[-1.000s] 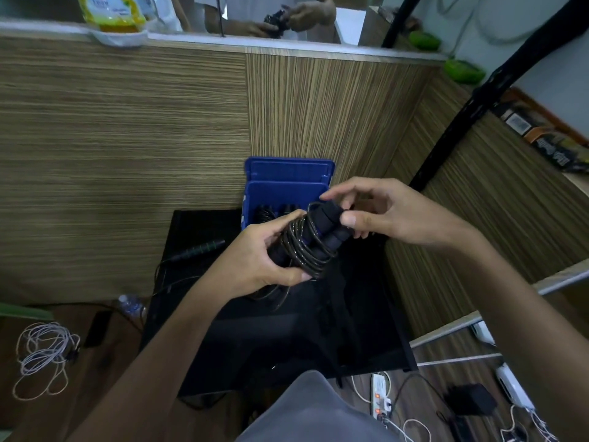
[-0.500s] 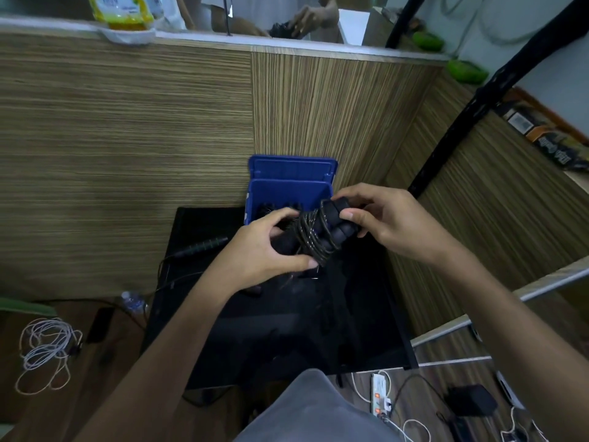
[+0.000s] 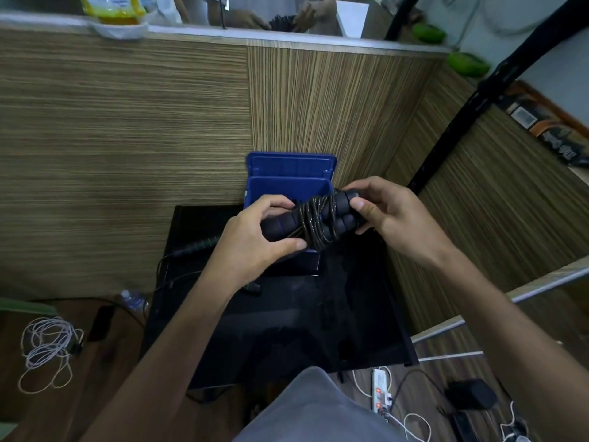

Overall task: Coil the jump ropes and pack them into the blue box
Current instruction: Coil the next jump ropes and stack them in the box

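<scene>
A coiled jump rope (image 3: pixel 314 223), dark cord wound round two black foam handles, is held in both hands just in front of the blue box (image 3: pixel 288 180). My left hand (image 3: pixel 255 240) grips the left end of the handles. My right hand (image 3: pixel 387 215) pinches the right end with fingers and thumb. The blue box stands open at the back of the black table (image 3: pixel 350 314), its lid upright against the wooden wall; my hands and the bundle hide most of its inside. Another jump rope handle (image 3: pixel 199 245) lies on the table to the left, its cord trailing off the edge.
Wooden partition walls close the table in at the back and right. A black pole (image 3: pixel 462 100) slants down the right wall. On the floor lie a white cable bundle (image 3: pixel 47 342), a water bottle (image 3: pixel 134 299) and a power strip (image 3: pixel 381 390). Another person's hands show beyond the top ledge.
Both hands have carried the bundle up and toward the blue box. The bundle has turned closer to horizontal, and my right hand has closed in on the handles' right end.
</scene>
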